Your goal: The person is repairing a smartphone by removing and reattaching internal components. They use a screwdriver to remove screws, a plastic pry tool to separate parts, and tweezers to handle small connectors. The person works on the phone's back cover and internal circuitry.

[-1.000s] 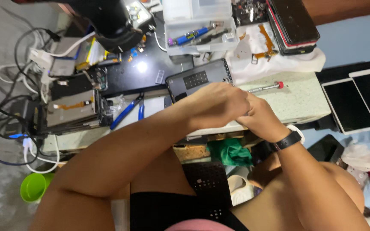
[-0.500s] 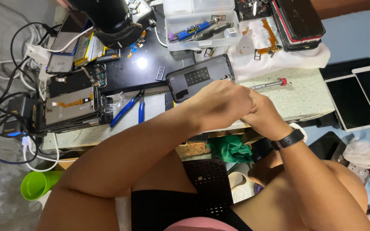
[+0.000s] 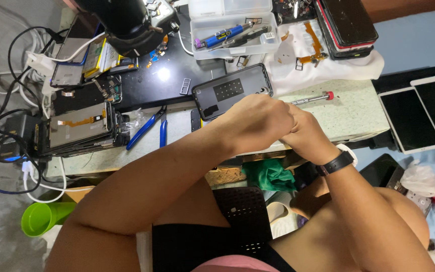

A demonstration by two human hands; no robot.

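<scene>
A: Hands meet over the front edge of a crowded tabletop [image 3: 358, 113]. The left hand [image 3: 258, 123] is curled into a loose fist, knuckles up, and the right hand [image 3: 305, 133] presses against it from the side, a black wristband [image 3: 336, 163] on its wrist.

B: What do they grip?

A: I cannot tell. Both are closed, but whatever sits between the fingers is hidden by the left hand's back.

B: And nearest to them?

A: A dark phone back cover [image 3: 231, 90] lies flat just beyond the left knuckles, tilted a little, its far corner near a clear plastic box [image 3: 232, 30] of tools. Just past the right hand lies a slim screwdriver with a red cap [image 3: 312, 98], apart from both hands.

B: The left side of the tabletop?

A: Blue-handled pliers [image 3: 149, 126] lie beside the phone cover, handles spread. Further left, opened phones and a screen with an orange flex cable [image 3: 79, 126] are stacked, with black and white cables [image 3: 11, 100] trailing off the edge. A large black lamp head [image 3: 119, 20] hangs over the far side.

B: And right?

A: A white cloth [image 3: 328, 65] carries orange flex parts and a stack of dark phones [image 3: 346, 22]. Two white-framed tablets [image 3: 424, 113] lie side by side off the tabletop's right end. Below the edge sit green cloth [image 3: 270, 174] and, at far left, a green cup [image 3: 44, 219] on the floor.
</scene>
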